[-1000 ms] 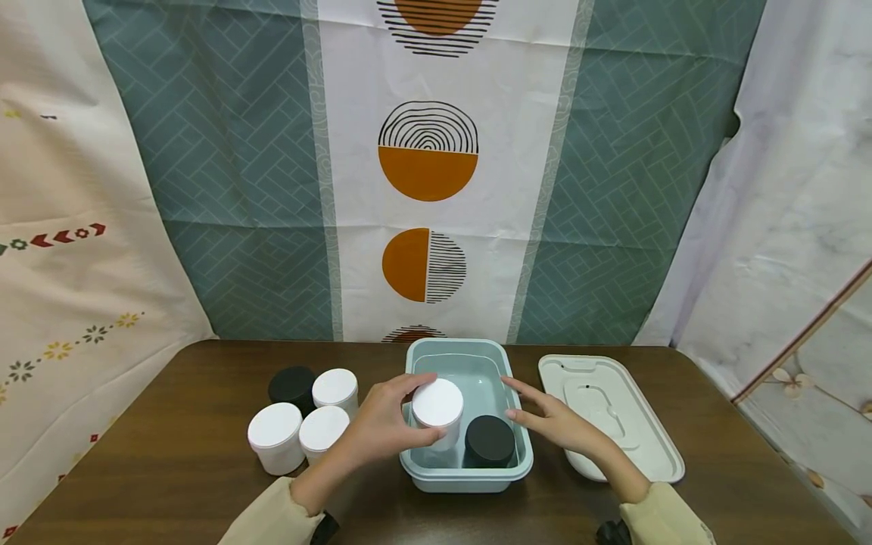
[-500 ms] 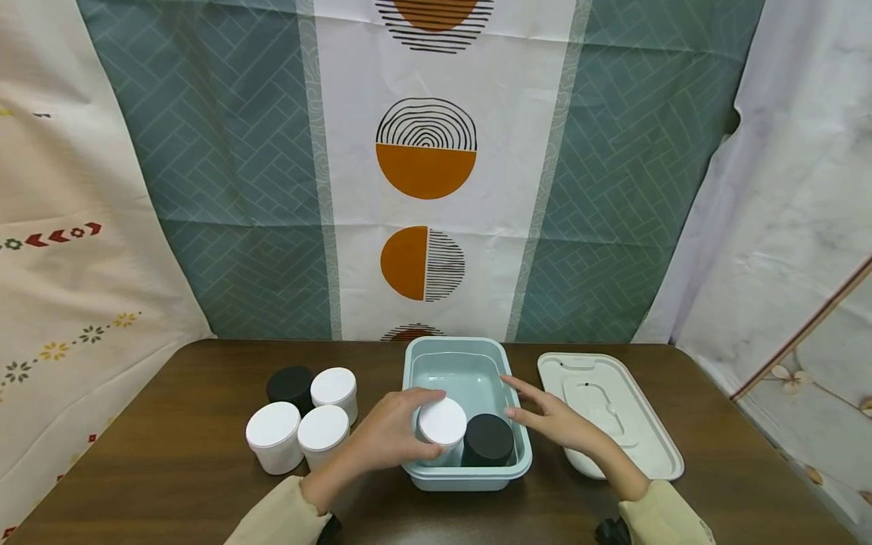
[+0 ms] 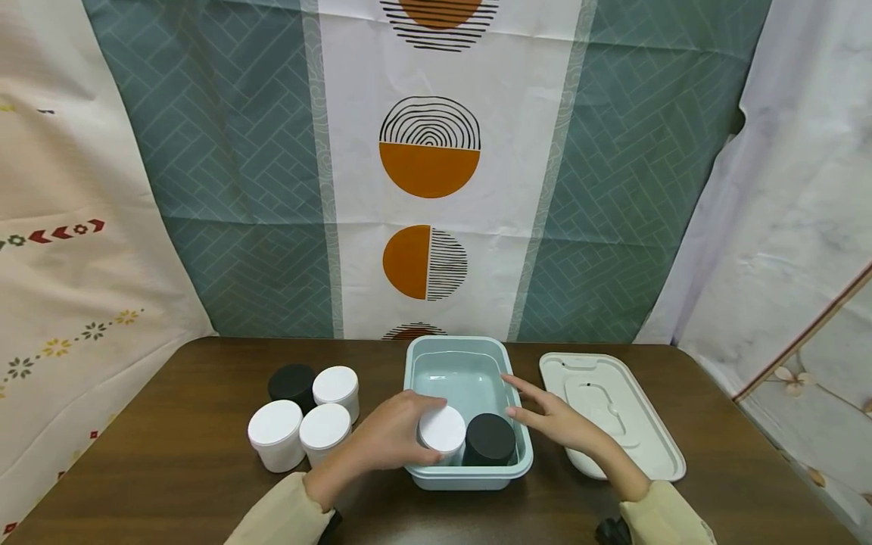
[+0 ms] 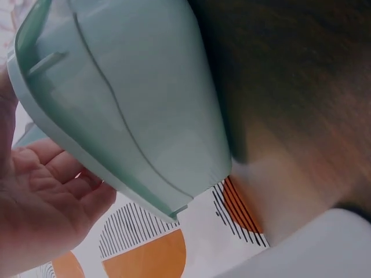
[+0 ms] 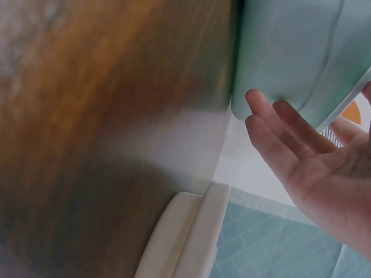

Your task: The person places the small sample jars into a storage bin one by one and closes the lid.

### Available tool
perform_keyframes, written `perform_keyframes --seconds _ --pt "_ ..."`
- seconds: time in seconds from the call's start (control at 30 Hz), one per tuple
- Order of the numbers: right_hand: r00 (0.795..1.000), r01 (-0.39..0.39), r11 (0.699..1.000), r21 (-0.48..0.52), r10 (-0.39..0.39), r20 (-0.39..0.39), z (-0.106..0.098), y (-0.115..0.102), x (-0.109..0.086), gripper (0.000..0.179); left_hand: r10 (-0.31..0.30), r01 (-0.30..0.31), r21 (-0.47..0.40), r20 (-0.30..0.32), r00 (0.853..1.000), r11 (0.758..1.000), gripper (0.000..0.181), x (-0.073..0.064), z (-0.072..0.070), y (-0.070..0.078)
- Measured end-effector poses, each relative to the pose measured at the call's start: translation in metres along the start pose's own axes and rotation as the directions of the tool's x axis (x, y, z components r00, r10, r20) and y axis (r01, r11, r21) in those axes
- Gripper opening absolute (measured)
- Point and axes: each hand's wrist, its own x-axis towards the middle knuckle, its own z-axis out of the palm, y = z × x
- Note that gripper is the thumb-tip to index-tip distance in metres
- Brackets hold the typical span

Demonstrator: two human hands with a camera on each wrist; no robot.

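Observation:
A pale green-blue plastic container (image 3: pixel 470 473) stands on the table in the middle of the head view. Inside its near left corner is a white-lidded round jar (image 3: pixel 443 430), upright. My left hand (image 3: pixel 391 435) grips this jar from the left, thumb on the near side and fingers on the far side. Right beside it in the container stands a black round jar (image 3: pixel 490 440). My right hand (image 3: pixel 555 418) is at the container's right rim, fingers extended. In the right wrist view, the right hand's fingers (image 5: pixel 295 127) lie close along the container's outer wall (image 5: pixel 284 52).
Left of the container, three white jars (image 3: pixel 275 428) and one black jar (image 3: pixel 293 384) stand grouped on the brown table (image 3: pixel 170 454). A whitish lid (image 3: pixel 613 412) lies flat to the right. Patterned cloth (image 3: pixel 436 288) hangs behind the table.
My left hand has lowered the white jar into the container and shifted it slightly right, next to the black jar. The right hand has stayed at the rim.

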Motion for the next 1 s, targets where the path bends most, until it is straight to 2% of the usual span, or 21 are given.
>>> perform_keyframes --seconds 0.27,0.43,0.6,0.7,0.8,1.0 --pt "1.000 -0.015 1.000 0.022 0.015 -0.004 0.000 0.000 0.001 0.059 -0.015 0.014 0.005 0.087 0.996 1.000 0.059 -0.001 -0.010 0.001" --pt "1.000 -0.015 1.000 0.015 0.015 -0.005 0.001 0.000 0.001 0.058 -0.048 0.050 -0.023 0.064 0.997 0.999 0.063 -0.008 -0.017 -0.001" --pt "1.000 -0.010 1.000 0.009 0.010 0.000 0.001 0.000 0.000 0.058 -0.081 0.079 -0.045 -0.042 0.996 0.996 0.062 -0.024 -0.028 -0.006" --pt "1.000 -0.001 1.000 0.005 0.001 0.001 0.000 0.001 0.000 0.057 -0.098 0.096 -0.020 -0.132 0.986 0.995 0.060 -0.037 -0.037 -0.011" --pt "1.000 0.004 1.000 0.004 -0.004 0.001 0.000 0.002 0.000 0.057 -0.121 0.120 -0.016 -0.211 0.970 0.993 0.059 -0.050 -0.045 -0.017" --pt "1.000 0.019 1.000 0.001 -0.019 0.006 0.000 0.001 0.000 0.057 -0.192 0.202 -0.006 -0.342 0.920 0.979 0.057 -0.078 -0.057 -0.037"
